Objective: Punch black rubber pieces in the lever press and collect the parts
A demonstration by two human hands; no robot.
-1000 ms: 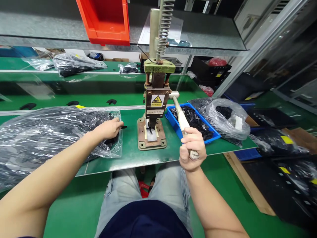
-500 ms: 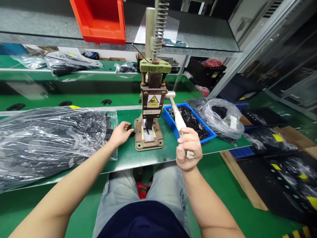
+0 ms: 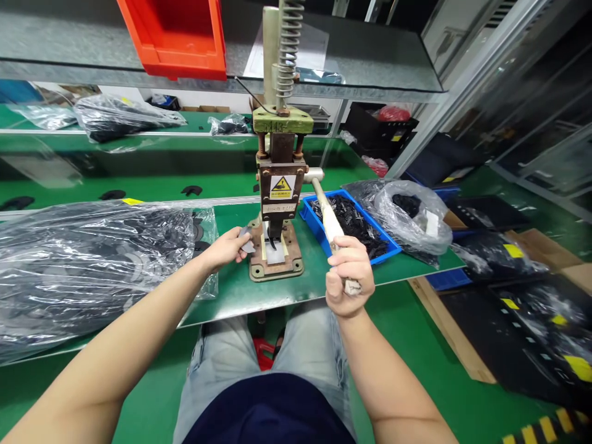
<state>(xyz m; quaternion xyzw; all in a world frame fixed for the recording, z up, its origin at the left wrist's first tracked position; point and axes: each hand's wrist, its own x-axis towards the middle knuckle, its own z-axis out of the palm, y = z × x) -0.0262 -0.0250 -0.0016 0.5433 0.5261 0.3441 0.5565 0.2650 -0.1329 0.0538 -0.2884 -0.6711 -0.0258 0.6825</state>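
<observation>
Outstretched left hand [image 3: 230,248] pinches one flat grey piece [image 3: 248,246], one hand press [image 3: 279,185] beside its fingertips; right hand [image 3: 350,271] grips one lever [image 3: 328,217].

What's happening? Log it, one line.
left hand: holds flat grey piece | right hand: grips pale wrapped lever | brown-green metal press: stands between hands

press [image 3: 279,191] on the table [image 3: 231,299] — bag [image 3: 106,265] to its left, tray [image 3: 313,225] right, parts [image 3: 358,223] inside.

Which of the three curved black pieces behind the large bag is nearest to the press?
The rightmost piece; the middle piece and the leftmost piece lie farther from the press.
</observation>
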